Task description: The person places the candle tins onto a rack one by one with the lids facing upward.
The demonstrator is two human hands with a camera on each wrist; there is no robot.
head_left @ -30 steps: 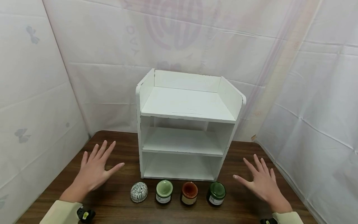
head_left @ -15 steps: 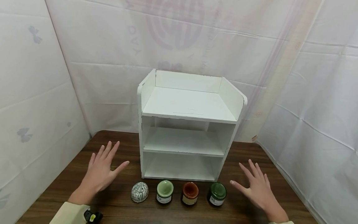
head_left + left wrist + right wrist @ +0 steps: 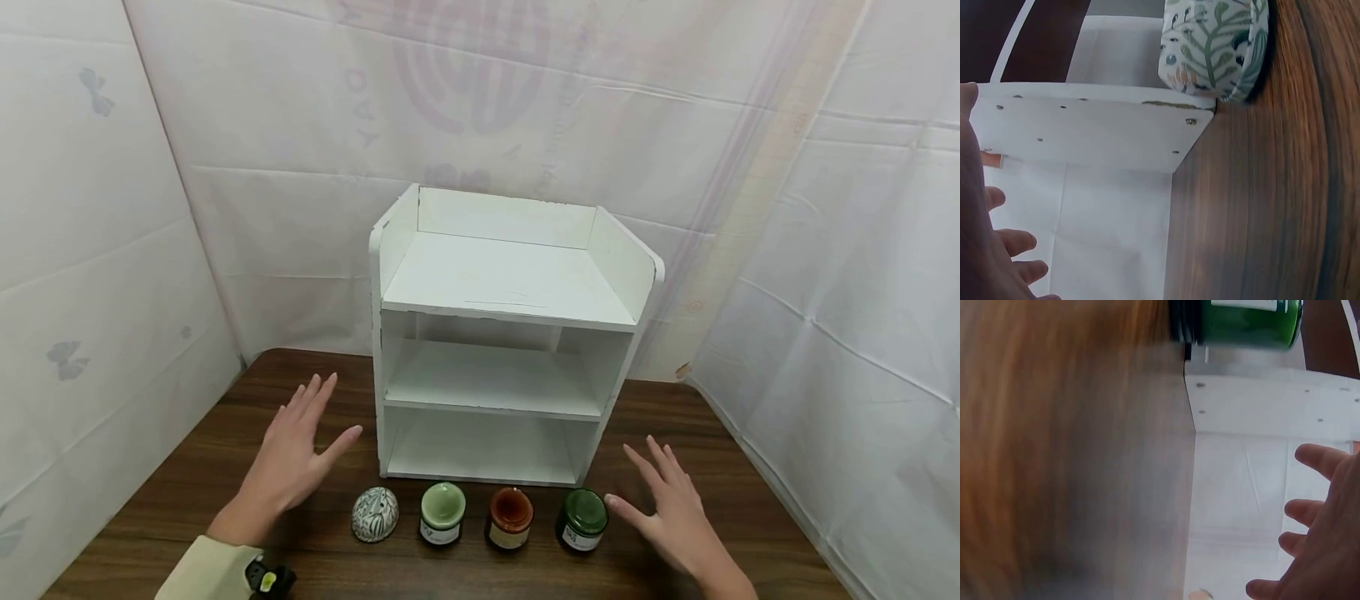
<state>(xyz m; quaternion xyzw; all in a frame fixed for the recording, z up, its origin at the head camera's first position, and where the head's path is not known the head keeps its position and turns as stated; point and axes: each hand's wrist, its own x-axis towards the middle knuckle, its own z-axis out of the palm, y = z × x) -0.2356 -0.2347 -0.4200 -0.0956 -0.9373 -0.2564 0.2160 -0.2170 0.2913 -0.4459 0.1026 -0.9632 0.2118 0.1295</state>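
My left hand [image 3: 288,458], fingers spread and holding nothing, is left of a rounded item with a leafy white-and-green pattern [image 3: 375,514]. The left wrist view shows that patterned item [image 3: 1210,50] beside the shelf's side panel. To its right in the head view stand a light green jar [image 3: 442,510], a brown jar [image 3: 510,515] and a dark green jar [image 3: 582,517], in a row. Just right of the dark green jar is my right hand [image 3: 671,517], spread and holding nothing, thumb tip nearest the jar. The dark green jar [image 3: 1250,325] tops the right wrist view.
A white three-level shelf [image 3: 491,408] stands upright behind the row, its front open toward me. It rests on a dark brown wooden table [image 3: 322,558]. White printed sheets [image 3: 285,125] surround the table at the back and both sides.
Both hands have moved inward, the left one rightward toward the patterned item, the right one leftward and nearer to me, toward the dark green jar. The jars and shelf stay in place.
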